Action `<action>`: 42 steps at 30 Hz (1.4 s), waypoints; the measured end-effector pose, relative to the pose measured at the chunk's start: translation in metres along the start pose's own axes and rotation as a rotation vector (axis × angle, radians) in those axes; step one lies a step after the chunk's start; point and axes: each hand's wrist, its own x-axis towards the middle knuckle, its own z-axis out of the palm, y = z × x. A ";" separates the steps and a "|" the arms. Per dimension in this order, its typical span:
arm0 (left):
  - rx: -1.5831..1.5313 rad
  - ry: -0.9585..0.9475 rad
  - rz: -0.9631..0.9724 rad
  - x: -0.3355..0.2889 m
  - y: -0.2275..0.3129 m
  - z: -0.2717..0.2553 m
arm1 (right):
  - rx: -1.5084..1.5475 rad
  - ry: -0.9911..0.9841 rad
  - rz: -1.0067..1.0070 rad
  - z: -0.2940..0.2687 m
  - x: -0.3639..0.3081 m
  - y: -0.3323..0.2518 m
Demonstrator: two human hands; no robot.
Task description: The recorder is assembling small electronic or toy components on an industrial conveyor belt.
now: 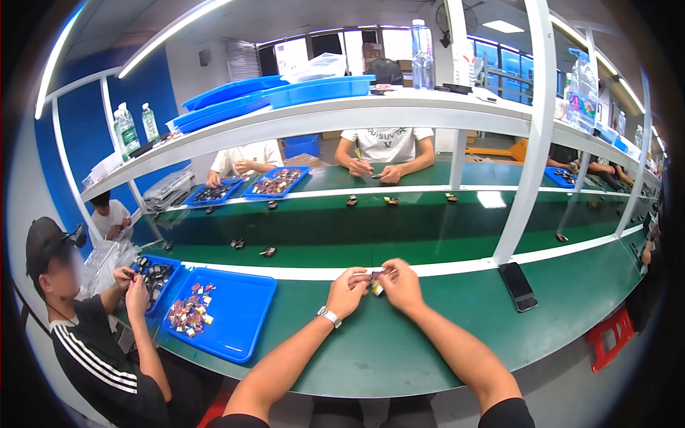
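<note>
Over the green bench my left hand [348, 292] and my right hand [402, 285] meet, fingers pinched together. Between their fingertips is a small dark part with a yellow-and-white piece [377, 288]; its exact kind is too small to make out. Both hands appear to grip it, one from each side. A silver watch is on my left wrist. To the left of my hands lies a blue tray [251, 314] with a pile of small brown, white and yellow parts [190, 311] in its left half.
A conveyor belt [321, 246] carrying scattered small parts runs beyond a white rail. A black phone [517, 287] lies at right by a white post [526, 178]. At left a co-worker handles parts over another blue tray [171, 285]. A shelf [399, 110] spans overhead.
</note>
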 end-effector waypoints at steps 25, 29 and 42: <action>1.190 0.677 -0.204 0.099 0.031 -0.190 | -0.072 -0.107 0.192 -0.030 0.002 -0.021; 0.778 0.492 0.144 0.083 0.027 -0.132 | -0.035 -0.082 0.120 -0.018 -0.007 -0.017; 0.326 -0.292 0.113 0.001 0.020 0.000 | -0.130 -0.177 -0.242 -0.012 -0.017 -0.032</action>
